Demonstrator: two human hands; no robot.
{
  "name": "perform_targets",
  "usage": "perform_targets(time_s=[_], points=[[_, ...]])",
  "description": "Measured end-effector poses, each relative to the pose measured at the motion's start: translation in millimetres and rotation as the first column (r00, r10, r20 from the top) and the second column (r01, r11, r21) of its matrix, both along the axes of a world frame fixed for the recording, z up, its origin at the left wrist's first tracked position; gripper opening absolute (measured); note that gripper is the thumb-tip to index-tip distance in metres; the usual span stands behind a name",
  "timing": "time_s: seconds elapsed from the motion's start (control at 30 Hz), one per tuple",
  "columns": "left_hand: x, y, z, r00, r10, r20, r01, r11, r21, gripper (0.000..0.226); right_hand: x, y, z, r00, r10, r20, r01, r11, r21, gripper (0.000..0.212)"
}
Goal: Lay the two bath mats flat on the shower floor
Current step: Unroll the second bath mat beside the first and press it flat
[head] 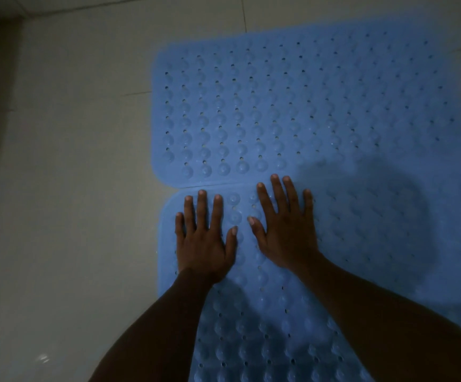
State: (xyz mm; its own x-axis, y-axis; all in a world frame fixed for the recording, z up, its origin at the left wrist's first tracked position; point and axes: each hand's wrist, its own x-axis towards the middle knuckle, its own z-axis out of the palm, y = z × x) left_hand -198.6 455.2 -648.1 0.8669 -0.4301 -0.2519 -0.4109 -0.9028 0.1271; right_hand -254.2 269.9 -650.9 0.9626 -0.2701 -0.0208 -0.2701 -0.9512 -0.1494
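Fingers: left hand (pixel 202 244) and right hand (pixel 285 231) spread flat, palms pressing, grasping nothing.
Under hands: near blue perforated rubber bath mat (pixel 361 244), apparently flat.
Beyond: far blue perforated rubber bath mat (pixel 292 106), flat, edges touching.
Floor: pale tiled shower floor (pixel 72 175).
Progress: nearly done; only smoothing remains.

Clearance: open floor to the left, mats to the right.
Pale tiled floor (pixel 66 166) lies bare; far mat (pixel 292 106) and near mat (pixel 361 244) abut edge to edge; both palms flat on the near one.
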Motion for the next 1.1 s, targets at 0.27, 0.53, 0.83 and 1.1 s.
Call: perform_targets(time_s=[0.27,0.53,0.83,1.1], points=[[-4.7,-7.0,4.8,0.999,0.026,0.029,-0.027,0.999,0.025,0.074,-5.3,-4.9,-3.3,0.997,0.023,0.069,-0.028,0.997,0.072,0.072],[-51.9,-63.4,45.2,0.995,-0.097,-0.014,0.097,0.995,0.034,0.072,-93.2,-89.3,32.8,0.983,-0.162,0.081,0.159,0.986,0.047,0.070],[-88.7,-199.6,60.0,0.936,-0.350,-0.022,0.348,0.934,-0.077,0.069,-130.6,-189.3,43.8,0.923,-0.381,-0.062,0.385,0.920,0.074,0.067],[-72.8,-278.8,16.0,0.910,-0.413,-0.043,0.410,0.910,-0.063,0.071,-119.4,-246.6,4.0,0.894,-0.447,0.019,0.447,0.894,0.020,0.068]])
